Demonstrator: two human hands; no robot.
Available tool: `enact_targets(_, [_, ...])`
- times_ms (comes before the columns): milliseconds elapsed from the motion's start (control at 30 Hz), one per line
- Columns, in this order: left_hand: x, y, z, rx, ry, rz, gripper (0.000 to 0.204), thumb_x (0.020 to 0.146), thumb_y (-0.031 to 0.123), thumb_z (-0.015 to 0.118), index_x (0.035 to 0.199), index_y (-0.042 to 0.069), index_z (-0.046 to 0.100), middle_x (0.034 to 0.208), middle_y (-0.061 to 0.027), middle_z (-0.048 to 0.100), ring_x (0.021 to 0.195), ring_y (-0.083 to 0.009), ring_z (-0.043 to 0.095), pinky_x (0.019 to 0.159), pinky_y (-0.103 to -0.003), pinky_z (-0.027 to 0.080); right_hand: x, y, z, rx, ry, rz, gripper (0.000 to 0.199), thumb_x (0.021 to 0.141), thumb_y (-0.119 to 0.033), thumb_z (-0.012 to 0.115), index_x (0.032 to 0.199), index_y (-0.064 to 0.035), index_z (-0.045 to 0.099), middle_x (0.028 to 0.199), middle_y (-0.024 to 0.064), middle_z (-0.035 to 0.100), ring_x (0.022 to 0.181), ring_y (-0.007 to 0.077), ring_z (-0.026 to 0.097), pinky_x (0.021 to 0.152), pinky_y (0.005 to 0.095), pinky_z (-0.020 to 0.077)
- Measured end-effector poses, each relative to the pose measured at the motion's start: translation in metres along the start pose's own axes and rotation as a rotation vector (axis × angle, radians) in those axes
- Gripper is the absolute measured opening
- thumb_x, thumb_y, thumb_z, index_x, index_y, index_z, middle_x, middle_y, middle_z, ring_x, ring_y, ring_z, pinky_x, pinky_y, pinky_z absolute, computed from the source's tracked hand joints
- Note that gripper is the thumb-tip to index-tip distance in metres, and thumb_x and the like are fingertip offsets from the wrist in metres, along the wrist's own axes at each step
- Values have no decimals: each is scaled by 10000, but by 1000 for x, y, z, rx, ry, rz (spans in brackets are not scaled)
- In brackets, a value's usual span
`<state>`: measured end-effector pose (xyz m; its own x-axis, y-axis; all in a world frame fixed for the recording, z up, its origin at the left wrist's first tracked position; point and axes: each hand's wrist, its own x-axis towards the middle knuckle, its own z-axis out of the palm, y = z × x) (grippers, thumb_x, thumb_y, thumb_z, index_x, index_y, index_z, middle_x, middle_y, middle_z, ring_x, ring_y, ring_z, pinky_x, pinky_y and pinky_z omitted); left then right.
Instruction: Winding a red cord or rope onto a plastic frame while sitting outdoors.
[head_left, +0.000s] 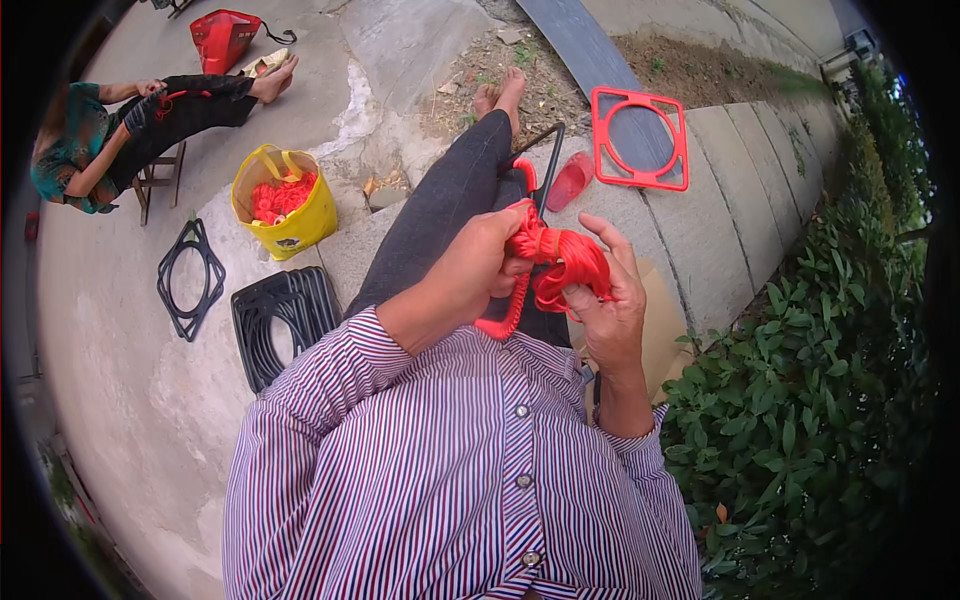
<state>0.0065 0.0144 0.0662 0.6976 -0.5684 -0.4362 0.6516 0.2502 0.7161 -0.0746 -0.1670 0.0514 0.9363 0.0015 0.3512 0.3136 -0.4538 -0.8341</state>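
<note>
Gripping red cord bundle [560, 262] between left hand [470, 275], right hand [608, 300].

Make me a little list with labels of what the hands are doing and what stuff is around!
left hand: gripping a frame partly wrapped in red cord, held over the lap
right hand: holding a bundle of red cord
left of the person: yellow bag with red pieces inside, stack of black frames, single black frame
ahead on the slabs: red frame, red slipper
right side: green bush
far left: another person sitting on a stool
</note>
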Motion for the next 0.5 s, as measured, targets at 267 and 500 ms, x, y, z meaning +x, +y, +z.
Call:
enact_targets(267, [20,-26,-18,107,-3,2,173,910,160,571,758,77,564,641,46,488,439,-22,314,379,-215,213,-30,12,-151,1299,414,60,345,912,-281,521,1115,-3,532,642,8,404,487,100,335,553,289,329])
enact_targets(500, [40,-55,-33,478,101,297,132,824,137,639,767,24,603,845,-67,542,778,-155,530,729,-276,424,-23,43,-24,1317,288,494,472,940,-320,509,1302,-20,460,581,10,377,470,95,318,443,250,272])
